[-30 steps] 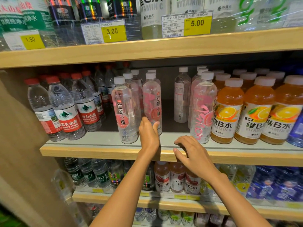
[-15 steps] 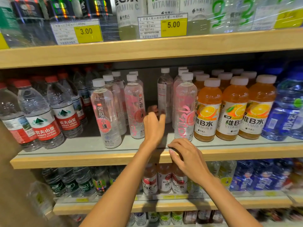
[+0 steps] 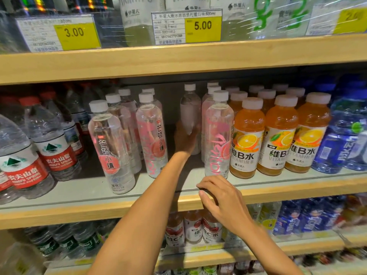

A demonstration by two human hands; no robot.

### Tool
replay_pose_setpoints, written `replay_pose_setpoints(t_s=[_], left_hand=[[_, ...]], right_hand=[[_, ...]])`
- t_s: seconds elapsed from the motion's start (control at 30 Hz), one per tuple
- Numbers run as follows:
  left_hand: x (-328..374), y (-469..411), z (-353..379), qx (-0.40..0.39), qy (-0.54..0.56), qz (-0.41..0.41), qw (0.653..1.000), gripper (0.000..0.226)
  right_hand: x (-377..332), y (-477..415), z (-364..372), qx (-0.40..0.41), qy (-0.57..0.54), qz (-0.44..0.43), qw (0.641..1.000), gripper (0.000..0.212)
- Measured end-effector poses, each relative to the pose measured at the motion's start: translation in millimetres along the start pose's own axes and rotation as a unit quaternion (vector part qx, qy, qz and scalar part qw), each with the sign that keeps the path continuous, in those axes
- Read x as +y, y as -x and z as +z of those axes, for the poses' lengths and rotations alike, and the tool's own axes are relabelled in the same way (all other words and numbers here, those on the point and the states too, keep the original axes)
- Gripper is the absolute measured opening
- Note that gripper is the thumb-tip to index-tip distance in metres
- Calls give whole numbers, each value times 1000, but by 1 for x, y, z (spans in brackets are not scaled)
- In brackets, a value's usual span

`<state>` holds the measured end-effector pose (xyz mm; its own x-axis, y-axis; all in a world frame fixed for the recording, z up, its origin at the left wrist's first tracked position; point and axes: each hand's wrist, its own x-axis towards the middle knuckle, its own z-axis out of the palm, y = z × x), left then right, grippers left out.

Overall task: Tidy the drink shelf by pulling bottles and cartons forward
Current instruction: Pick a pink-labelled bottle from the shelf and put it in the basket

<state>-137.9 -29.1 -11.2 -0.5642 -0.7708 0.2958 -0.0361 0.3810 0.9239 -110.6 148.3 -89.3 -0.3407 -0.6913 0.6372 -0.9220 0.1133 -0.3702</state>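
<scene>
Clear bottle [image 3: 190, 108] in left hand [image 3: 185, 140], mid-gap

A person's left forearm [image 3: 139, 215] and right forearm [image 3: 268, 249] are bare and slim from the wrist back. The left hand [image 3: 185, 139] and right hand [image 3: 222, 199] are bare too, the right thumbnail [image 3: 202, 193] cut short.

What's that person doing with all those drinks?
A person is tidying a drink shelf. Their left grip reaches in deep and holds a clear bottle that stands behind the front rows. Their right grip rests on the front edge of the shelf. The bottle is not yet pulled forward.
</scene>
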Motion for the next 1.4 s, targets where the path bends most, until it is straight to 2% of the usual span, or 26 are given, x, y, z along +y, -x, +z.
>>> replay_pose_setpoints(t_s=[0.13, 0.2, 0.27, 0.33, 0.5, 0.7, 0.8, 0.9, 0.97, 1.07, 1.17, 1.27, 1.33, 1.4], left_hand=[[6, 21, -5, 50, -22, 17, 998, 65], [5, 39, -8, 58, -40, -9, 997, 64], [3, 57, -13, 58, -76, -24, 995, 43], [4, 76, -18, 77, -88, -2, 993, 29], [16, 111, -36, 67, -66, 57, 994, 39], [32, 109, -52, 70, -72, 49, 994, 58], [49, 95, -49, 87, -67, 55, 992, 57], [59, 85, -43, 110, -25, 39, 993, 40], [61, 83, -41, 133, 6, 28, 991, 37], [65, 90, -43, 159, 43, 38, 986, 41], [71, 101, -50, 158, 104, 77, 979, 38], [81, 109, -64, 91, 193, 80, 974, 35], [89, 113, -74, -7, 279, 40, 959, 47], [95, 114, -83, -146, 372, -6, 917, 55]], right_hand=[[-2, 0, -2, 1, 3, -2, 1000, 28], [-3, 1, -2, 4, 5, -8, 1000, 28], [-4, 3, -1, 8, 15, -14, 1000, 25], [-4, 4, 0, 14, 31, -16, 999, 20], [-5, 6, 2, 24, 44, -11, 999, 11], [-9, 6, 0, 26, 39, -3, 999, 11], [-11, 5, -1, 16, 31, 9, 999, 12], [-12, 5, -2, 4, 15, 19, 1000, 11], [-13, 6, -4, 3, -18, 46, 999, 10], [-15, 6, -10, 55, -91, 107, 989, 12], [-20, 0, -22, 97, -201, 179, 958, 16], [-30, -9, -37, 59, -367, 223, 901, 21], [-37, -11, -47, -14, -504, 204, 839, 33], [-44, -10, -53, -99, -639, 180, 741, 52]])
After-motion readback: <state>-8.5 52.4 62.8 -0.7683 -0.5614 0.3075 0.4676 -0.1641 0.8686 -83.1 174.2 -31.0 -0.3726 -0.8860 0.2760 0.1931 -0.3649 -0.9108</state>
